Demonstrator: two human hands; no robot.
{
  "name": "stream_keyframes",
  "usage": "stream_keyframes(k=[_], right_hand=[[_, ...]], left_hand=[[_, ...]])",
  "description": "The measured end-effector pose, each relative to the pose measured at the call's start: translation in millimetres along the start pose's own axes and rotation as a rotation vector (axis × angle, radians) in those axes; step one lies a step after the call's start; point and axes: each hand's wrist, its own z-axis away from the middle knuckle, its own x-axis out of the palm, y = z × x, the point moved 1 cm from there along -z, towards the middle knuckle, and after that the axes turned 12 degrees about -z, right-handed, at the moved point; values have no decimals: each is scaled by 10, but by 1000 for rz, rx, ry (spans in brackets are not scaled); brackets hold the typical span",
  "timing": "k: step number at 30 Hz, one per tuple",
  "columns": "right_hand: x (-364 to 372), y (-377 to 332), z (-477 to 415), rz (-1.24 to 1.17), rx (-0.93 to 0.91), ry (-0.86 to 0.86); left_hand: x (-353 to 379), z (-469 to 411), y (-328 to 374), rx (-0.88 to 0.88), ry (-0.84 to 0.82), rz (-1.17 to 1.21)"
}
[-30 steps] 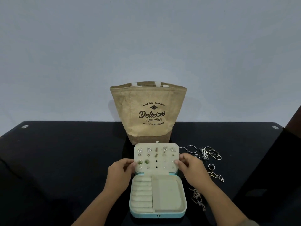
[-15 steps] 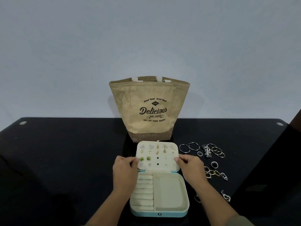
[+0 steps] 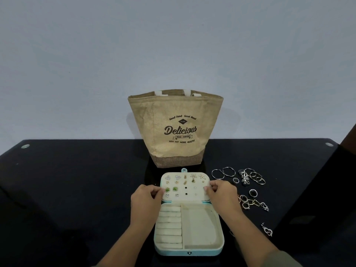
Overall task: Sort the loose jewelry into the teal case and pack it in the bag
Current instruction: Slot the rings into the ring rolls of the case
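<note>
Teal case (image 3: 200, 228) lies open on the worktop (image 3: 77, 189), 6 o'clock of the bag (image 3: 173, 128). Left hand (image 3: 146, 199) and right hand (image 3: 221, 193) pinch its lid (image 3: 190, 197) by the edges; ease it flat evenly, clear of the loose jewelry (image 3: 244, 178) at 3 o'clock.

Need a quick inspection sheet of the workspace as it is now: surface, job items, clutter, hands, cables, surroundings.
Surface: black glossy table.
Job's things: teal case open at the near edge, its lid laid back with earrings pinned in it; ring rolls and side compartment empty. Tan bag upright behind the case, top open. Loose jewelry (hoops, rings, chain, heart pendant) on the table right of the case.
Clutter: nothing seen.
Hands: left hand grips the lid's left edge, right hand its right edge.
Cables: nothing seen.
Surroundings: plain pale wall; dark shape at the right edge, cannot tell what.
</note>
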Motion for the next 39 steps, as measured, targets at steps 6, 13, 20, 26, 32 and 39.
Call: stream_keyframes(k=[6, 13, 20, 26, 32, 39], right_hand=[[44, -20, -37, 111, -49, 1], [284, -203, -129, 379, -522, -277], [376, -132, -192, 382, -572, -318], [375, -62, -212, 325, -546, -313], [359, -48, -184, 287, -533, -323], [344, -81, -104, 324, -520, -312]], left_hand=[[-8, -34, -105, 100, -70, -35], [-4, -43, -319, 63, -160, 192], [-2, -50, -316, 53, -162, 234], [-4, -40, -316, 55, -155, 232], [-40, -80, -293, 13, -233, 213], [-84, -33, -192, 32, -177, 102]])
